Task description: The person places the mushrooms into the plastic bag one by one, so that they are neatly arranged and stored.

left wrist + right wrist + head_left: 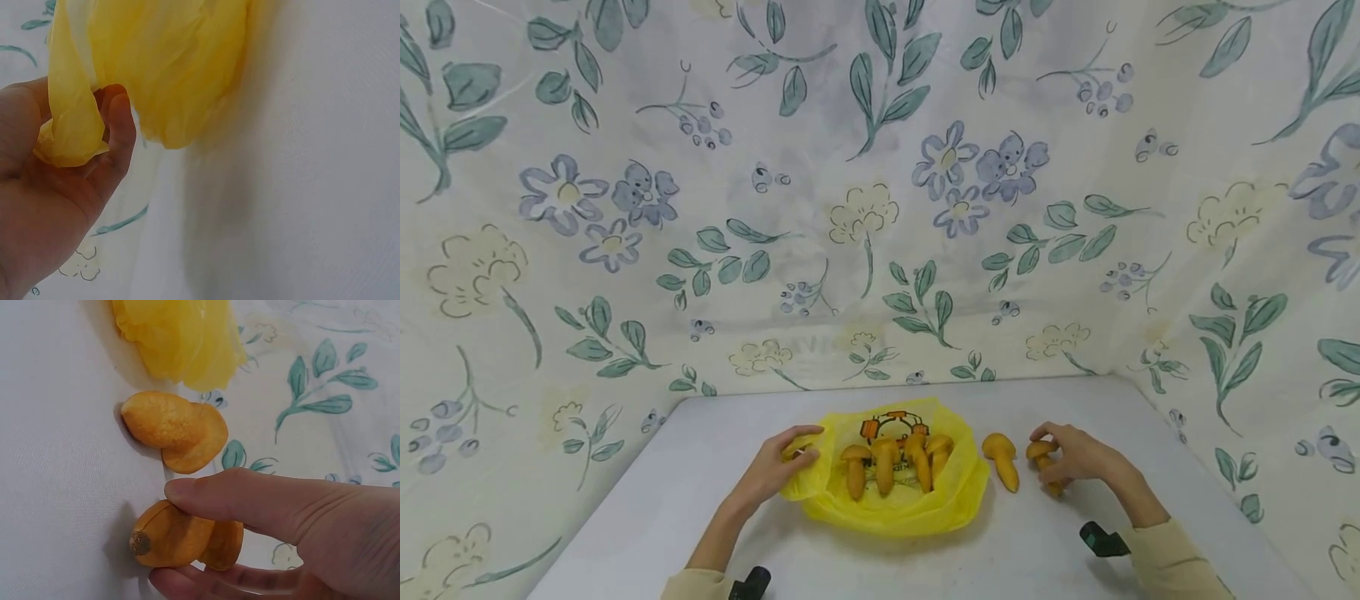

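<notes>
A yellow plastic bag [895, 515] lies spread on the table, with several orange-brown mushrooms [886, 468] in a row on it. My left hand [778, 462] grips the bag's left edge; the left wrist view shows a fold of the bag [75, 125] between thumb and fingers. To the right of the bag, my right hand [1078, 457] holds a mushroom [172, 537] between thumb and fingers, low at the table surface. One more mushroom [1002, 462] lies on the table between the bag and my right hand.
The white table [662, 500] reaches back to a wall covering [820, 275] with a leaf and flower print. Dark devices are at both wrists, one at the left wrist [751, 583] and one at the right wrist [1103, 540].
</notes>
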{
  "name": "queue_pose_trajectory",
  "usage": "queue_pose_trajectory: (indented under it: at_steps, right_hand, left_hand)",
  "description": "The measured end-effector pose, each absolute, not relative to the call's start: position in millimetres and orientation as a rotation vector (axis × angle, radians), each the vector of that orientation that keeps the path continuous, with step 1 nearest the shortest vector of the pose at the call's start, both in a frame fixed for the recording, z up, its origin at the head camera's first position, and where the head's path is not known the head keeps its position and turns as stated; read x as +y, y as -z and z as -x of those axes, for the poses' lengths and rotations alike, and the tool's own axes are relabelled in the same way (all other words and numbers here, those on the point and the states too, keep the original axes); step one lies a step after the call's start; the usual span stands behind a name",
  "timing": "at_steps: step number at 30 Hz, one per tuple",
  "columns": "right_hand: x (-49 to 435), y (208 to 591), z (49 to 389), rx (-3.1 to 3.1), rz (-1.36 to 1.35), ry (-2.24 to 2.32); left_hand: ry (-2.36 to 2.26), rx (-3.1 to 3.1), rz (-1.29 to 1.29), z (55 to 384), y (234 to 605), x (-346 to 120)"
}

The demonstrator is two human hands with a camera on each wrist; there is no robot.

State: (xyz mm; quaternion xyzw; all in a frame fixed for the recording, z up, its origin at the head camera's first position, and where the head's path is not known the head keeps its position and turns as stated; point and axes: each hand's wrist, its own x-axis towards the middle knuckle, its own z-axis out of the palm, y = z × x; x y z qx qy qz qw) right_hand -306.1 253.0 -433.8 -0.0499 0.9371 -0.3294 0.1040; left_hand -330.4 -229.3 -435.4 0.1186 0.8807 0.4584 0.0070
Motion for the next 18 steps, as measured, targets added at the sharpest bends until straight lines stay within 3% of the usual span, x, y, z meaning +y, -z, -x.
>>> queue_pose_trajectory:
  at_steps: [18]
  right_hand:
    - [254.8, 426.8, 306.9, 2.795, 0.224, 1.026]
  left_hand:
    - [-1.446, 2.742, -0.376, 333.1, 438.9, -229.6]
